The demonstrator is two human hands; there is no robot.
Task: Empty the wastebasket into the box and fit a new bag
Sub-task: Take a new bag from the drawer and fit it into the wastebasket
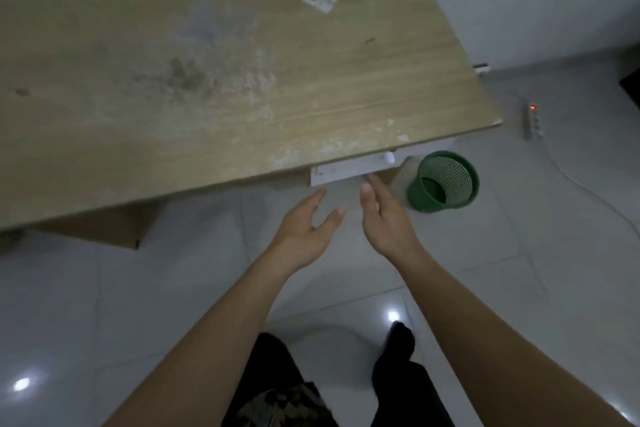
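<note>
Grey floor tiles are seen under a worn wooden counter. Both hands, left and right, are held out with fingers spread, nothing gripped. A green basket is tipped on the floor, right of them.

left hand, right hand, both outstretched, empty

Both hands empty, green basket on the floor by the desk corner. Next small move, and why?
Probably reach the right hand further right and down to the rim of the green wastebasket. Both hands are open and hold nothing, the left hand sits farther away, and the basket stands untouched on the floor beside the desk.
</note>
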